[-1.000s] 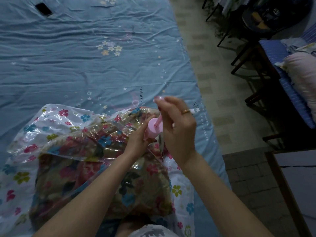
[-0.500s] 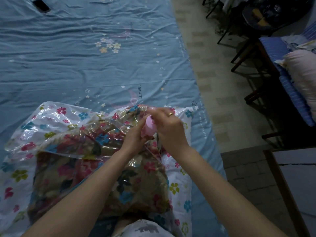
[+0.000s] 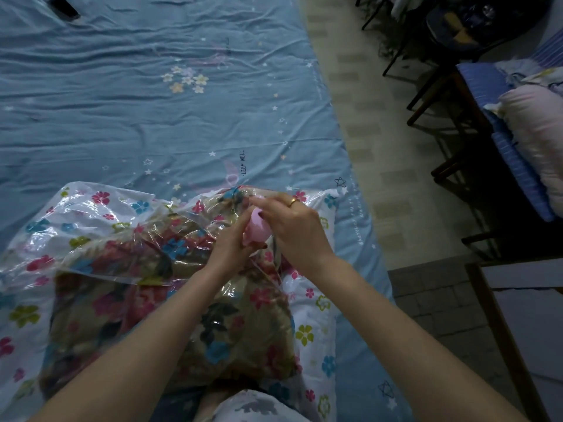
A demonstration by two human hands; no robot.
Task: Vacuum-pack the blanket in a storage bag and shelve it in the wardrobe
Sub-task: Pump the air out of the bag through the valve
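Blanket (image 3: 158, 287), a thick floral one in brown, red and blue, lies folded inside a clear plastic storage bag printed with coloured flowers (image 3: 91, 208), and the bag rests on a bed covered by a wrinkled blue sheet with stars and small flowers (image 3: 152, 102), close to the person's body at the near edge; a small pink plastic hand pump (image 3: 257, 225) stands on top of the bag, apparently over its air valve, though the valve itself is hidden; the left hand (image 3: 230, 242) curls round the lower body of the pump and holds it against the bag; the right hand (image 3: 294, 226), wearing a gold ring, is closed over the top of the pump, fingers bent down around what is probably the plunger, which cannot be seen from here; the plastic looks loose and crinkled, with slack film spread wide to the left, so my judgement is that much air remains and pumping is only partly done; to do this step well, the lower hand should keep the pump square and pressed firmly on the valve so no air leaks back, while the upper hand pulls and pushes in full, straight strokes; tilting the pump risks breaking the seal; a dark flat object, perhaps a phone (image 3: 64, 7), lies at the far end of the bed; tiled floor (image 3: 365, 117) and dark chairs (image 3: 441, 86) stand to the right.
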